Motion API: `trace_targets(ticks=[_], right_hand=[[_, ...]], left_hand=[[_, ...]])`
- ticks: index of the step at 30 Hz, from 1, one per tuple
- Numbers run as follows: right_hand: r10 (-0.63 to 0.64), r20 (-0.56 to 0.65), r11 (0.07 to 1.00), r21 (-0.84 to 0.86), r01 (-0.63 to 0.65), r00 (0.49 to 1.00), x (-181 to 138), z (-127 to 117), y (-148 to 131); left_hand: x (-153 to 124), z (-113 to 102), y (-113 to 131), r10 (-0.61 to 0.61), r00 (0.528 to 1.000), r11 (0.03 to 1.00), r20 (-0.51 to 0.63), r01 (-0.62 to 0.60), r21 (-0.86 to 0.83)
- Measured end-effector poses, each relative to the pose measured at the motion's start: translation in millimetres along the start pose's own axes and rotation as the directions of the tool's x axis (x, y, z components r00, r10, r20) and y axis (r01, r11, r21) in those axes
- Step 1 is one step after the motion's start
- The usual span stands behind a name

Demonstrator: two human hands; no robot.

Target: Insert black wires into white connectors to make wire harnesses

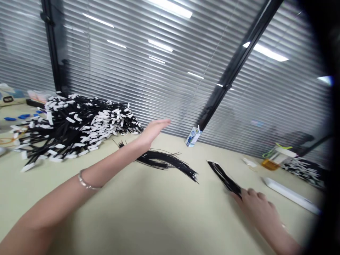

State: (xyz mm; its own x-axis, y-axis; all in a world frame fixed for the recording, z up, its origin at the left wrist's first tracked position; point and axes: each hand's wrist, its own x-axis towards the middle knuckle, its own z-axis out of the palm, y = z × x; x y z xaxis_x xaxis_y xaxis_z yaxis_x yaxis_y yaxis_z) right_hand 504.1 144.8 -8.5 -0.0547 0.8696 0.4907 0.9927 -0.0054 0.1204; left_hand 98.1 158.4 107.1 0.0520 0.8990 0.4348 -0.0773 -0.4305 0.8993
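My left hand (152, 134) reaches out over the table with its fingers stretched and nothing seen in them. Beneath and beside it lies a loose bundle of thin black strands (170, 161), spread across the tabletop. At the right, my right hand (256, 205) is closed round one end of a flat, narrow black bundle (224, 176) with a pale edge. Its far end points up and left, towards the strands. The fingertips of my right hand are partly hidden, and the bundle's exact kind is hard to make out.
A big heap of black cables with white ends (98, 124) fills the back left. A drink carton (193, 137) stands by the window blinds. On the right are a container of amber liquid (273, 161), a long white bar (292, 195) and more white-ended cables (304, 171).
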Motion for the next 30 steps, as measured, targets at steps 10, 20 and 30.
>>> trace_targets(ticks=[10,20,30], right_hand=[[-0.478,-0.349,0.425,0.711,0.56,0.806,-8.6,-143.6,-144.7],[-0.662,-0.351,0.044,0.864,0.502,0.662,-23.1,-175.8,-181.8],[-0.623,-0.382,-0.029,0.883,0.468,0.682,-21.9,-185.6,-192.3]], left_hand=[[-92.8,-2.1,27.7,0.37,0.402,-0.316,0.837,-0.793,0.521],[-128.3,-38.5,45.1,0.389,0.409,-0.405,0.825,-0.729,0.552],[-133.5,-39.7,47.7,0.372,0.518,0.043,0.77,-0.838,0.544]])
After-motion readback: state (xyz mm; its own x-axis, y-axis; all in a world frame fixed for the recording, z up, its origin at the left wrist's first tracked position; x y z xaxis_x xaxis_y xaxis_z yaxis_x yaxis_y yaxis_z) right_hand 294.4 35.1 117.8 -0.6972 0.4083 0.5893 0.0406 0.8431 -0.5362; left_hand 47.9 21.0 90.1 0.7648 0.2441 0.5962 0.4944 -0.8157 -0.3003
